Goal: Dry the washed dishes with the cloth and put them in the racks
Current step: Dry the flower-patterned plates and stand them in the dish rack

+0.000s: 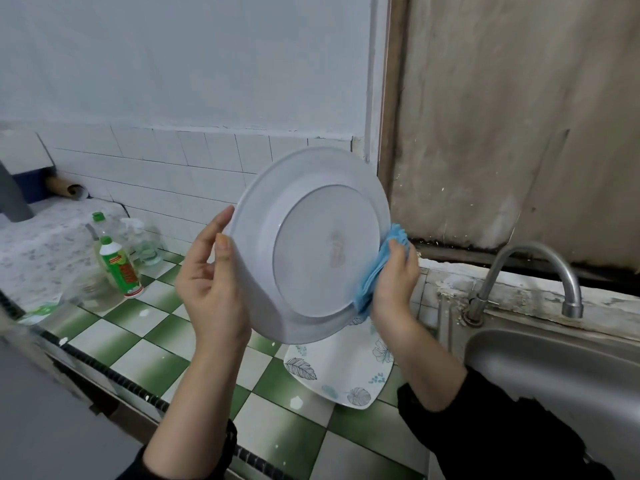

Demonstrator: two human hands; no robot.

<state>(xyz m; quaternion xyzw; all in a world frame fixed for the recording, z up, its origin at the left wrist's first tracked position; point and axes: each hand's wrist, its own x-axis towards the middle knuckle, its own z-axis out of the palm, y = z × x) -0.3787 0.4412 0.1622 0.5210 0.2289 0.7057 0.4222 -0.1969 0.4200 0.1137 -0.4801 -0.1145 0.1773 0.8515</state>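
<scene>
Your left hand [211, 278] grips the white plate [311, 244] at 9 o'clock; right hand [394, 282] clamps blue cloth [371, 280] at 3. Plate's face hidden, cloth mostly too.

Above counter [114, 337], plate [311, 244] upright, underside toward camera; left hand [211, 285] on its left rim, right hand [394, 282] at its right rim, cloth [375, 275] between palm and plate. On counter directly below, second plate [346, 372], just left of sink [554, 375]. Behind sink, tap [530, 268], right of hands. Far left on counter, bottles [119, 268], near back wall
</scene>
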